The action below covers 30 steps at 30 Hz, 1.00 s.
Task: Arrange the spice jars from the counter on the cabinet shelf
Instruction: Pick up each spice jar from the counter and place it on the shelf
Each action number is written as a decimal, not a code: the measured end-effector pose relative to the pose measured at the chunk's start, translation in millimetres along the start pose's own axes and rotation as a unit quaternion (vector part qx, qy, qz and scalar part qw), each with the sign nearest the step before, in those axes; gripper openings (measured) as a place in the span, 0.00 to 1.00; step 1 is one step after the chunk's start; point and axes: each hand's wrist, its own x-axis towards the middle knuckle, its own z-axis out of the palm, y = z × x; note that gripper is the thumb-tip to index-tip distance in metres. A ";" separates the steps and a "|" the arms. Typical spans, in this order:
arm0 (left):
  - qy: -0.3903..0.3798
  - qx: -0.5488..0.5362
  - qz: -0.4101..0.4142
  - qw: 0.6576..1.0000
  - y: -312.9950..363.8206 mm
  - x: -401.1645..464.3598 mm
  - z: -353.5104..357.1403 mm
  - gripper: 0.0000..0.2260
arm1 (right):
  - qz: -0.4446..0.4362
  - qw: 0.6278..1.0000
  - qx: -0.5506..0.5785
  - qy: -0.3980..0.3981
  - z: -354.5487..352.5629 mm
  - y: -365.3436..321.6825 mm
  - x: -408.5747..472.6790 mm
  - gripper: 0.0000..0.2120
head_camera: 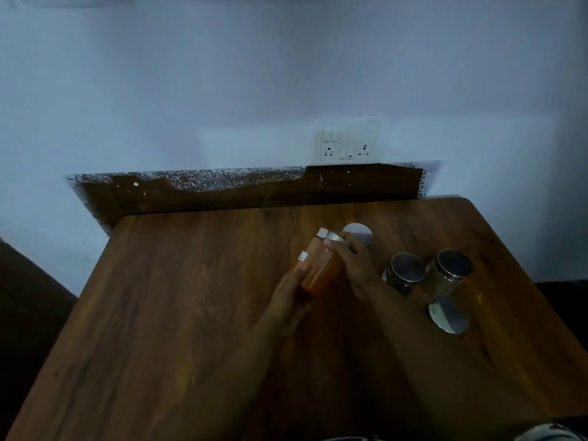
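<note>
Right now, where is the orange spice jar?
In the head view, the orange spice jar is held tilted above the table's middle, gripped by both hands, left of four metal-lidded jars.

Dim room: pale blue wall [222, 90] with switchboard [348, 141] behind wooden table [191, 313].

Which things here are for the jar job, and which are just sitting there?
For the job: orange spice jar held by both hands, left and right; four steel-lidded jars on the counter.

Just there: wall socket, wooden counter.
</note>
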 end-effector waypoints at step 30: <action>-0.107 0.119 0.190 0.969 107.8 -0.7 2.9 0.51 | 0.038 0.979 0.138 -0.146 15.3 -143.0 -8.5 0.32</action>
